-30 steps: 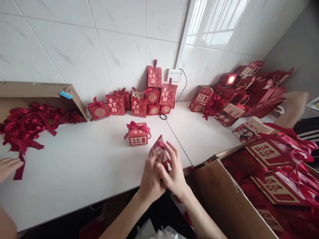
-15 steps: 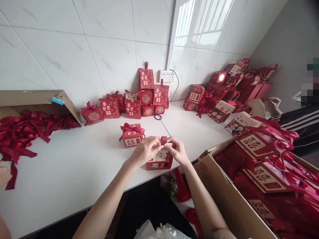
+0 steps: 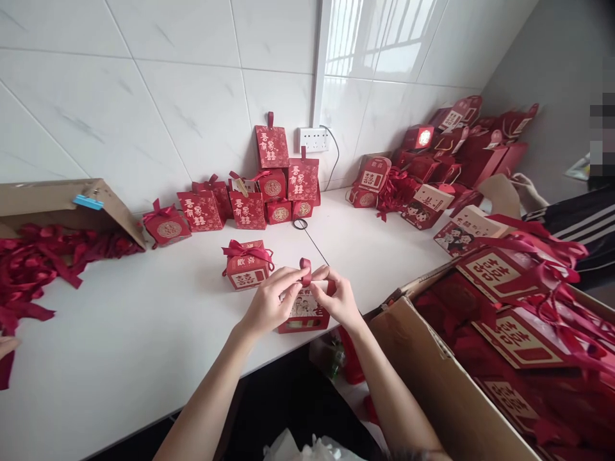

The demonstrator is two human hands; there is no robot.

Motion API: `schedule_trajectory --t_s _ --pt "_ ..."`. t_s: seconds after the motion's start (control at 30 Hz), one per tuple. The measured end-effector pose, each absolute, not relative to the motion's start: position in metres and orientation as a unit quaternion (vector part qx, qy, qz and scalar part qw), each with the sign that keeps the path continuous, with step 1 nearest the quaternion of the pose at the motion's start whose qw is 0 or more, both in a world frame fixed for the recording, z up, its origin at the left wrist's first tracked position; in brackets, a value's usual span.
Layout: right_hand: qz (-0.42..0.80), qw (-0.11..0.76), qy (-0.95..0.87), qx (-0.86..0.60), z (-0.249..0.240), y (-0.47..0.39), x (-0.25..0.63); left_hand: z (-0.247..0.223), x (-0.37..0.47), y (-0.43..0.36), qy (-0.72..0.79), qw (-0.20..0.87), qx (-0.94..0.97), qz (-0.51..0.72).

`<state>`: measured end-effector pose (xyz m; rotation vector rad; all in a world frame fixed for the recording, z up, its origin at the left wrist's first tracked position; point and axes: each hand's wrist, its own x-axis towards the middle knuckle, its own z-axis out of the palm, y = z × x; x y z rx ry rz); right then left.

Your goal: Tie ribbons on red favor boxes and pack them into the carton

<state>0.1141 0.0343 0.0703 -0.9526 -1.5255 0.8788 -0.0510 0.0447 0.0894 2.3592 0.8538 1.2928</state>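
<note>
A small red gift box point(image 3: 307, 320) with a white printed panel stands near the front edge of the white table point(image 3: 144, 358). From its top rises a loop of dark red ribbon point(image 3: 305, 271). My left hand point(image 3: 276, 298) pinches this ribbon from the left, thumb and forefinger together. On the other side my right hand point(image 3: 336, 291) is closed at the ribbon's base, fingertips near those of the left. Just behind and left of my hands sits another red box point(image 3: 247, 269) tied with a ribbon bow. My fingers partly cover the top of the held box.
Red boxes point(image 3: 247, 208) line the tiled wall below a power strip point(image 3: 313, 139). A carton point(image 3: 115, 211) of ribbons is at left, with another person's hand point(image 3: 7, 346) nearby. An open carton point(image 3: 408, 358) of red boxes stands at right; beyond it is another person's sleeve point(image 3: 562, 224).
The ribbon loop now stands taller above the box, and my left hand has shifted slightly left and down. The camera view has turned a little. The other person's hand at left has moved.
</note>
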Motion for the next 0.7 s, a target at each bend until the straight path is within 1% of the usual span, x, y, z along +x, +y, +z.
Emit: schedule_trajectory --t_s 0.2,0.33,0.4,0.53,0.63,0.7 --pt "0.378 0.538 -0.639 -0.399 0.069 0.036 0.114 0.085 -0.049 0.048 0.284 0.116 0.828 0.470" --pt "0.376 0.538 -0.613 -0.439 0.068 0.034 0.111 0.083 -0.049 0.048 0.279 0.098 0.833 0.468" --pt "0.370 0.544 -0.608 -0.445 0.068 0.032 0.109 0.084 -0.048 0.046 0.287 0.115 0.826 0.472" --pt "0.356 0.562 -0.619 -0.417 0.070 0.030 0.108 0.085 -0.040 0.039 0.339 0.195 0.773 0.500" --pt "0.349 0.566 -0.616 -0.422 0.069 0.030 0.107 0.083 -0.034 0.037 0.377 0.183 0.735 0.532" --pt "0.349 0.570 -0.610 -0.426 0.067 0.030 0.107 0.080 -0.032 0.038 0.377 0.162 0.723 0.556"
